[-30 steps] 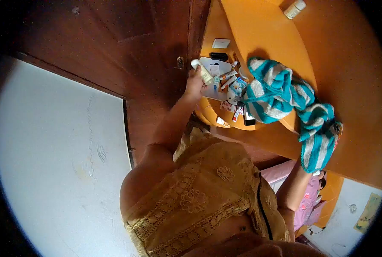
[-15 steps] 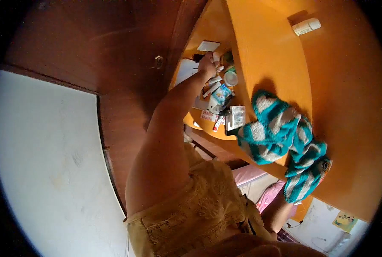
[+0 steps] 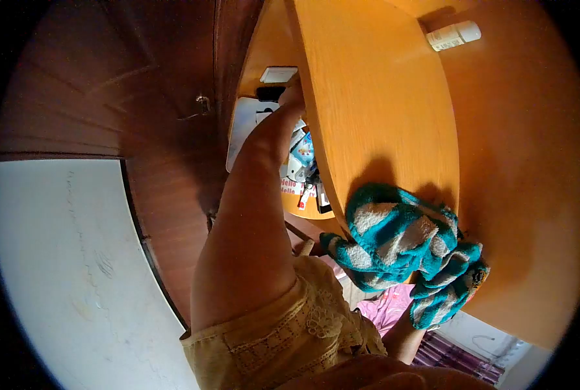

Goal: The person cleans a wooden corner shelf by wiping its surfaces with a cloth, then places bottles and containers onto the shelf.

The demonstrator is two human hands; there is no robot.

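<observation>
My left hand (image 3: 292, 97) reaches into a lower shelf compartment (image 3: 251, 68), and the shelf board hides its fingers. Beside it lie a black item (image 3: 270, 94) and a white flat square piece (image 3: 279, 75). Under my forearm are small items, among them a blue-and-white packet (image 3: 301, 153) and a card printed "Hello" (image 3: 290, 187). A teal-and-white checked fluffy cloth (image 3: 400, 240) hangs in folds by the shelf edge. My right forearm runs up to this cloth; it covers my right hand (image 3: 414, 316), whose fingers I cannot see.
A white bottle (image 3: 454, 36) lies or stands on the orange wooden shelf board (image 3: 381, 91). To the left are a dark brown door (image 3: 108, 71) with a metal lock and a whitish panel (image 3: 69, 260). Pink fabric (image 3: 387, 309) shows below the cloth.
My left hand has gone deeper behind the shelf board, so its fingers no longer show. The view has shifted, and the board covers more of the small items. The cloth is slightly lower in view.
</observation>
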